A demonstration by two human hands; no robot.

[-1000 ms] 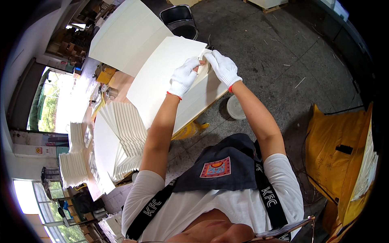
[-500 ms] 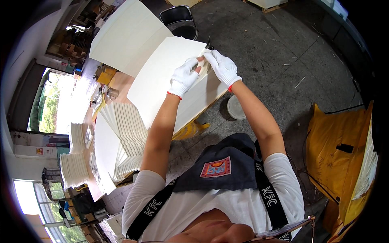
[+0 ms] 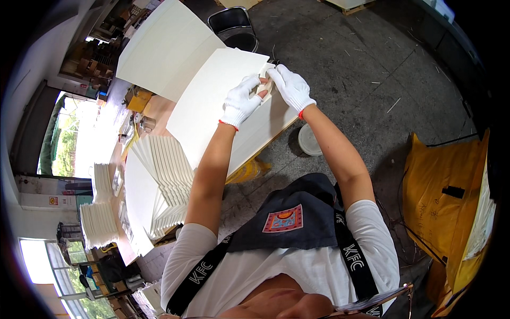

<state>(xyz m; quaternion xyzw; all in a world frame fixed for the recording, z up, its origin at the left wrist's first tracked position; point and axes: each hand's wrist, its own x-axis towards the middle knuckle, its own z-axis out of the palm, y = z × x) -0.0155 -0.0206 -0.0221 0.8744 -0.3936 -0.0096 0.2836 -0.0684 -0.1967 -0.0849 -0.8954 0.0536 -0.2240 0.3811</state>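
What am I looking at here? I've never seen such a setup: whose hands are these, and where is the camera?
There is no machine arm here, just a person working. The left hand and right hand wear white fabric gloves with red cuff edges. Every picture comes from one wide fisheye camera on the person's head, looking down, so straight edges look bent. On the light-brown table lie large, flat white sheets and, nearer the person, a fanned stack of thin white sheets. Both hands meet at the edge of the large sheets; exactly what they grip is hard to see.
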